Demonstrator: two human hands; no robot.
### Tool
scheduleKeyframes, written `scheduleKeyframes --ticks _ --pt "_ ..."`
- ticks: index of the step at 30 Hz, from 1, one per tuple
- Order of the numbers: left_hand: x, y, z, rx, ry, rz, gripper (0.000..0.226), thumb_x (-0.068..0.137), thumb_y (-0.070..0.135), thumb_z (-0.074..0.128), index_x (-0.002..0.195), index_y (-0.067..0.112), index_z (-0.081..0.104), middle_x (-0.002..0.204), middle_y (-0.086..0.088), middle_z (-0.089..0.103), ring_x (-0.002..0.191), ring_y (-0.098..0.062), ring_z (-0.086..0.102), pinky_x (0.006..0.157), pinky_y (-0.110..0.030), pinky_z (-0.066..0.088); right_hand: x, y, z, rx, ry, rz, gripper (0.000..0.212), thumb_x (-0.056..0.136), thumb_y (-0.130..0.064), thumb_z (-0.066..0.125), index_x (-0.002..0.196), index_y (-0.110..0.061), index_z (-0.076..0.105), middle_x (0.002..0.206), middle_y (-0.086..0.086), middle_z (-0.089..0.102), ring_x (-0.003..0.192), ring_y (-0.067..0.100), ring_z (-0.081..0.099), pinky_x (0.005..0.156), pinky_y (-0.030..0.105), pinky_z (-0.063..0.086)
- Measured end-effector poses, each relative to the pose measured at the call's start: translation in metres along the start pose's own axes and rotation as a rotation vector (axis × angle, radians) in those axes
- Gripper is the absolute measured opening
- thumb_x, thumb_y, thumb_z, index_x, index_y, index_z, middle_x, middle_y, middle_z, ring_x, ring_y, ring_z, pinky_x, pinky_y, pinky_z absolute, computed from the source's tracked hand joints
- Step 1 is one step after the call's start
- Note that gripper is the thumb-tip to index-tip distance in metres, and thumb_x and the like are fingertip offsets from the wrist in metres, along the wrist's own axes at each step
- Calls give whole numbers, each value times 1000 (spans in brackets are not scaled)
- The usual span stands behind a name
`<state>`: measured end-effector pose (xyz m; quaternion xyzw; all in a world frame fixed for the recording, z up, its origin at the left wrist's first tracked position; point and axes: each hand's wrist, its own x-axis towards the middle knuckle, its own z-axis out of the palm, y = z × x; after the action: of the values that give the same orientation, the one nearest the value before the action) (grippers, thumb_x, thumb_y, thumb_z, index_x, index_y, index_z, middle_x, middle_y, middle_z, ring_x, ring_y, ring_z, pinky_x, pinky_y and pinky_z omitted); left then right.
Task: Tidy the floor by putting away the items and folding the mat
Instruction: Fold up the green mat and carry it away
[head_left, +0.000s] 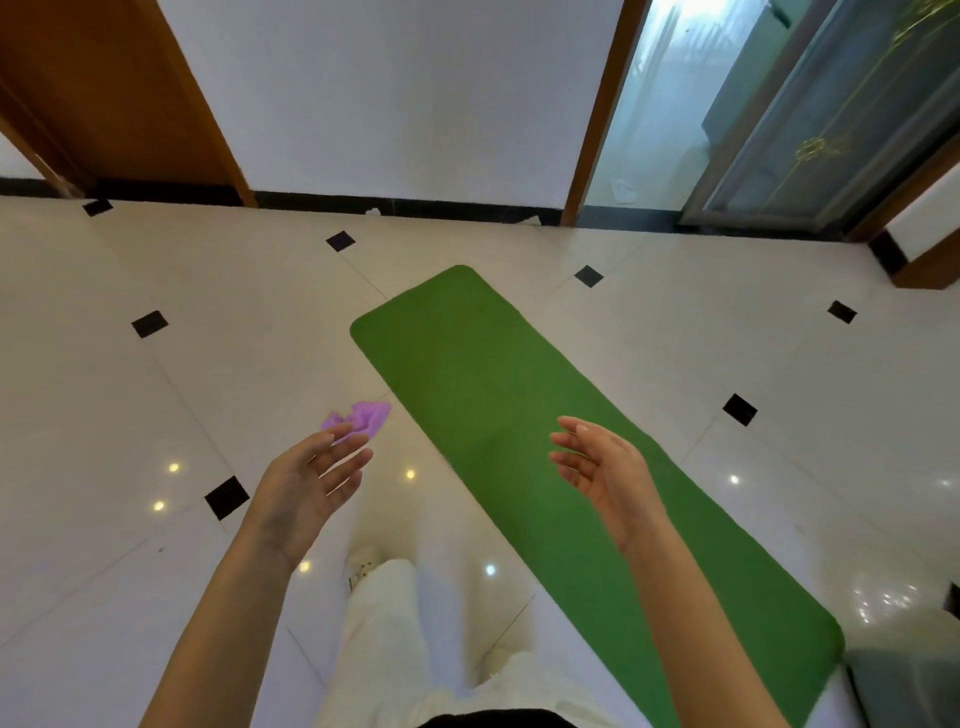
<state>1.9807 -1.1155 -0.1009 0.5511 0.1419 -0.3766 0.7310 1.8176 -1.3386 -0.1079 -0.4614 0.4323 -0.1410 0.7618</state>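
A view from the person's head looks down at a glossy cream tile floor (156, 415) set with small black diamond insets. A white wall, a brown wooden door (104, 88) at far left and a glass door (810, 114) at far right close off the room's far side.

A long green mat (493, 395) lies flat and fully unrolled on the floor. Its long axis runs diagonally, from a rounded far end near the middle of the view to a near end at lower right, beside a grey object (909, 686) only partly in view. The surface looks smooth and plain, with no fold in it yet.

Both bare forearms reach forward at about the same height. The right hand (605, 475) hovers over the mat's middle stretch, palm turned inward, fingers (566, 441) straight, slightly spread, and holding nothing. The left hand (306, 486) is over bare tile to the left of the mat, also relaxed, with its fingers apart and nothing in them.

A small crumpled purple cloth (363, 415) lies on the floor just beside the mat's left edge. It sits directly beyond the left fingertips, partly hidden by them, so the left hand is clearly the nearer one. Whether the fingertips touch it cannot be told. It looks thin, soft and bunched, probably easy to gather in one hand.

White trouser legs (384, 623) and a pale shoe (363, 564) show below, between the arms.
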Motion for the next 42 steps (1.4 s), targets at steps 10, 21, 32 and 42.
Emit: scheduleKeyframes --ticks 10,21,32,42 --pt "121 122 -11 241 -174 -68 22 94 12 40 102 6 60 98 -11 65 87 -21 62 57 -21 55 68 -1 101 174 231 -24 19 96 -9 45 101 -10 64 86 6 68 68 13 64 61 19 53" --pt "219 173 30 377 -281 -142 23 95 13 39 101 8 60 99 -8 65 89 -21 61 75 -29 44 127 -20 136 297 468 -10 16 96 -8 46 99 -10 62 88 6 65 73 16 61 63 22 51" --pt "286 165 105 404 -367 -173 19 95 12 42 102 9 60 96 -6 67 89 -19 63 75 -29 46 200 -49 118 267 436 17 17 96 -6 45 99 -11 61 87 5 65 71 16 61 63 21 50" --pt "357 177 133 541 -468 -247 20 94 12 41 103 10 59 96 -6 65 87 -18 62 72 -27 45 255 -57 128 262 425 18 18 97 -8 45 100 -12 62 87 4 67 64 11 64 58 18 51"
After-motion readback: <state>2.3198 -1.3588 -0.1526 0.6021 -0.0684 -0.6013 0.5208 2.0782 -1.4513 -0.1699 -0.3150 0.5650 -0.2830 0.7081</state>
